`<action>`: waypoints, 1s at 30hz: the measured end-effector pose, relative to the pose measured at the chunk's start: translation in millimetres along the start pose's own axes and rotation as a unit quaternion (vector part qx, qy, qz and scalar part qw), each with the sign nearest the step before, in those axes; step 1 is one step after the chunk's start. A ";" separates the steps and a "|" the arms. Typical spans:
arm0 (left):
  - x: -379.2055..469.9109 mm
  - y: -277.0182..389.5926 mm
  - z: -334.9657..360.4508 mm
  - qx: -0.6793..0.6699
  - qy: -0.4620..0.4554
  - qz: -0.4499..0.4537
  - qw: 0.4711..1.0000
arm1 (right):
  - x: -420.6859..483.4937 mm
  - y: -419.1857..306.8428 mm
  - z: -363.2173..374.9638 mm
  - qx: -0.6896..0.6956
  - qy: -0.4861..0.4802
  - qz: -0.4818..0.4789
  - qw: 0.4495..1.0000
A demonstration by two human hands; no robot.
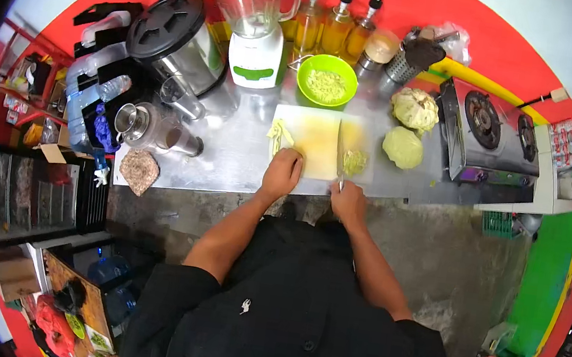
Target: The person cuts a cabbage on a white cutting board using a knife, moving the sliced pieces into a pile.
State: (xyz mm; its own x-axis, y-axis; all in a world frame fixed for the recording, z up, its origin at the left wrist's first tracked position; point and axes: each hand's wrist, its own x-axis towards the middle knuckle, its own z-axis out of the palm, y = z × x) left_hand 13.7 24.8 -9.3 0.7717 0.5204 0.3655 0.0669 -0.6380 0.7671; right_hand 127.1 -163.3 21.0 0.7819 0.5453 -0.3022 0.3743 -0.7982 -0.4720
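My right hand [348,204] grips the handle of a kitchen knife [340,150], whose blade lies along the right part of a pale cutting board [314,144]. Just right of the blade is a small heap of shredded cabbage [354,162]. My left hand [283,171] rests with bent fingers at the board's near left edge, close below some pale green cabbage strips [280,132]; whether it holds anything is not clear. Behind the board stands a lime green bowl [350,91] with shredded cabbage in it. Two cabbage pieces, a whitish one [415,109] and a greener one [402,148], sit right of the board.
A blender [254,60], pump bottles of yellow liquid [336,31] and a perforated metal utensil holder [401,65] line the back. A gas stove [487,134] stands right. At left are a large lidded metal container [179,40], a glass jug [156,126] and a woven-looking brown mat [139,171].
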 end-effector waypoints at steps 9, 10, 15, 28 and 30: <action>9.6 -33.3 -42.1 0.074 0.182 -0.153 0.968 | -12.1 -13.6 -30.2 -0.024 -0.047 0.023 0.998; 6.2 -36.8 -42.8 0.076 0.189 -0.156 0.966 | -11.1 -14.8 -30.9 -0.027 -0.049 0.015 0.998; -0.7 -37.4 -40.7 0.127 0.077 -0.131 0.980 | 0.5 -12.0 -36.9 0.003 -0.040 0.011 0.999; 15.9 -19.2 -40.9 0.223 -0.012 -0.160 0.961 | -7.8 9.9 -13.2 0.048 0.011 -0.084 0.995; 18.0 -21.4 -38.8 0.240 -0.039 -0.173 0.954 | -9.5 9.2 -17.1 0.036 0.018 -0.091 0.995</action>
State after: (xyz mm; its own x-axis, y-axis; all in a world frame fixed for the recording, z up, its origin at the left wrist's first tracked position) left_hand 1.6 69.8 1.3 0.6946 0.7151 0.0787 0.5941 -0.6319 0.4978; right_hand 131.7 -180.2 33.6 0.7220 0.6687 -0.1778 0.4750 -0.6658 -0.5753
